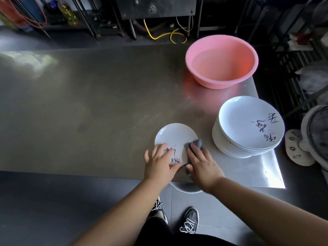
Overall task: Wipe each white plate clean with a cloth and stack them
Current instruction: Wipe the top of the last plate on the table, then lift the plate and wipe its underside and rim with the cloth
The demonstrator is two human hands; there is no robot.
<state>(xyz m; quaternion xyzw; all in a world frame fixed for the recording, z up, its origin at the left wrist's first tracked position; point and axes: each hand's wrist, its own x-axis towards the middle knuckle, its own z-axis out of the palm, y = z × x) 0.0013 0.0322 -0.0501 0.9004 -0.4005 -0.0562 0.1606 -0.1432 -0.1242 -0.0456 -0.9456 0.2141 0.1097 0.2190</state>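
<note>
Brushed steel bench (88, 103), dull grey with fine scratches, fills the middle of the frame. Single white plate (175, 137) lies flat near the bench's lower edge, round, glossy, shallow rim, dark brush-script marks on it. Left hand (159, 162) rests on the plate's lower left part, fingers spread and fairly straight, pressing it down. Right hand (202, 164) lies flat on a grey cloth (194, 148) (soft, crumpled, peeks out past the fingertips) over the plate's right rim; fingers straight, no curl round the cloth. Stack of plates (248, 128) sits right of centre, near the bench's right edge, same white gloss and script, rims layered. Pink plastic basin (221, 61) in the upper right, round, smooth, deep; apart from the stack. Upper frame: dark metal frames, a yellow hose (159, 35), an oil bottle (68, 12). Fan (316, 135) at the right edge. Sneakers (190, 220) on the floor, bottom centre.
</note>
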